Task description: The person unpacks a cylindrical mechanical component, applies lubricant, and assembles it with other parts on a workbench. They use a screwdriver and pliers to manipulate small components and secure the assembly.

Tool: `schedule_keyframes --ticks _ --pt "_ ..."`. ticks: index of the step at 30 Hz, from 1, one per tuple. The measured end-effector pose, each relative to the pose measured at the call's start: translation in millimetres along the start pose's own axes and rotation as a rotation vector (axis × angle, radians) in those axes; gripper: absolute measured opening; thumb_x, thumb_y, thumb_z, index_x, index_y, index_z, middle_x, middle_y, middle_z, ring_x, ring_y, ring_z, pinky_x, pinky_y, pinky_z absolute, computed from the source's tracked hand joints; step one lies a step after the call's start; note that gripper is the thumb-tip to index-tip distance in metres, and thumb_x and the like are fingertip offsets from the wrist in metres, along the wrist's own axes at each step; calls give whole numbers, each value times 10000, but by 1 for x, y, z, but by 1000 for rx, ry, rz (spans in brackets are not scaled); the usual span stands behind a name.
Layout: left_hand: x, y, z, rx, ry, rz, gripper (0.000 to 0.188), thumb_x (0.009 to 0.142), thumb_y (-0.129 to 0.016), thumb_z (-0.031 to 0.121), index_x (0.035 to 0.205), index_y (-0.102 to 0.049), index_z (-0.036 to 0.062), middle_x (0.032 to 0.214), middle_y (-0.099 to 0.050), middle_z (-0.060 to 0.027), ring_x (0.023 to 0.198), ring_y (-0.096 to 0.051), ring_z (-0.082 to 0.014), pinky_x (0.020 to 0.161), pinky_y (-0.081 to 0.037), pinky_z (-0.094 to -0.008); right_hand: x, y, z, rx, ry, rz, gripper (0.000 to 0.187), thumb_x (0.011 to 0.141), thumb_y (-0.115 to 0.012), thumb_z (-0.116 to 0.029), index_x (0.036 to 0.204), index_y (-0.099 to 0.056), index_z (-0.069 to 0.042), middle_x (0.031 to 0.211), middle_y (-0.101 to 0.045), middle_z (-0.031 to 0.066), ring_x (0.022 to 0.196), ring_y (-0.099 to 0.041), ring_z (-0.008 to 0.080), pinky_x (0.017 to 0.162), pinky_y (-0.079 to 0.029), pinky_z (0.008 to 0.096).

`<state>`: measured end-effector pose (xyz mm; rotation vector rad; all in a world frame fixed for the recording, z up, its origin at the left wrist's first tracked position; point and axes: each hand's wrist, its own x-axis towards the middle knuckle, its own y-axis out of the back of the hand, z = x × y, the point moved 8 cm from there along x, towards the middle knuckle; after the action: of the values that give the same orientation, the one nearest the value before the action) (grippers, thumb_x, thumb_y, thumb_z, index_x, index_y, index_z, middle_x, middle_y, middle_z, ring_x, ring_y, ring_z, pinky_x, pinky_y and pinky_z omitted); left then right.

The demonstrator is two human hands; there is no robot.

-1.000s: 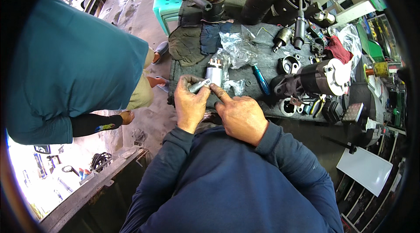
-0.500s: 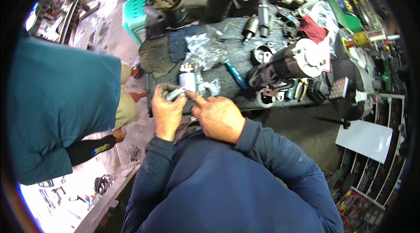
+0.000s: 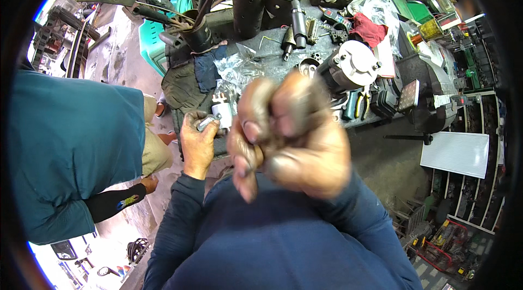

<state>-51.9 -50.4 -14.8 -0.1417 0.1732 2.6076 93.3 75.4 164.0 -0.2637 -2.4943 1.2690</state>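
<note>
Low at the near left of the bench, my left hand (image 3: 196,151) pinches a small silver metal cylinder (image 3: 205,123) between thumb and fingers. Just beyond it stands a pale cylinder with copper-coloured prongs (image 3: 221,113). My right hand (image 3: 294,143) is lifted close to the camera, its soiled fingers bent inward and smeared by motion. I see nothing between them, and part of the palm is hidden. Behind this hand, a black motor with a pale end plate (image 3: 355,65) lies on the dark bench top (image 3: 211,147).
Clear plastic wrap (image 3: 231,69) and dark cloths (image 3: 185,87) lie at the left. Upright black tubes (image 3: 249,7) and a tool can (image 3: 197,37) stand at the back. Pliers (image 3: 362,106) lie at the right. A person in a teal shirt (image 3: 81,143) stands to my left.
My right hand has left the metal cylinder and risen toward the camera. My left hand keeps the cylinder and has shifted slightly left. The view has tilted up a little.
</note>
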Motion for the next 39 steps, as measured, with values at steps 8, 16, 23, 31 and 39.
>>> schedule_keyframes --ticks 8,16,23,31,39 --pt "-3 3 -17 21 57 -130 215 852 -717 3 1033 -607 -33 879 -660 -75 711 -635 -121 663 -524 -267 -76 111 74 -128 -268 230 344 908 -744 -86 1167 -517 -88 1138 -540 112 982 -623 215 806 -570 396" --pt "8 -21 -15 278 84 -352 300 839 -741 60 1104 -644 -42 983 -705 -163 831 -692 -209 759 -543 -333 -166 178 53 -1225 -631 464 225 920 -729 -124 1084 -661 15 979 -674 74 937 -605 150 875 -513 328" --pt "21 -81 8 847 -158 -610 533 721 -772 83 1168 -497 -12 968 -679 -328 958 -670 -504 816 -529 -527 -243 229 -25 -1569 -737 697 311 884 -717 -162 1124 -672 30 1017 -719 201 944 -712 328 848 -557 399" --pt "-4 -133 -35 1238 -139 -513 417 787 -706 116 1163 -546 31 889 -698 -273 857 -716 -461 764 -576 -542 -239 243 -91 -1578 -598 777 317 881 -731 -132 1148 -672 30 1062 -712 201 984 -712 338 871 -557 408" --pt "-21 -122 -7 1356 -198 -215 312 818 -700 209 1085 -611 74 961 -695 -186 829 -723 -411 709 -580 -517 -219 251 -75 -1628 -739 388 351 887 -723 -198 1167 -679 10 1128 -700 212 1074 -685 371 932 -541 436"
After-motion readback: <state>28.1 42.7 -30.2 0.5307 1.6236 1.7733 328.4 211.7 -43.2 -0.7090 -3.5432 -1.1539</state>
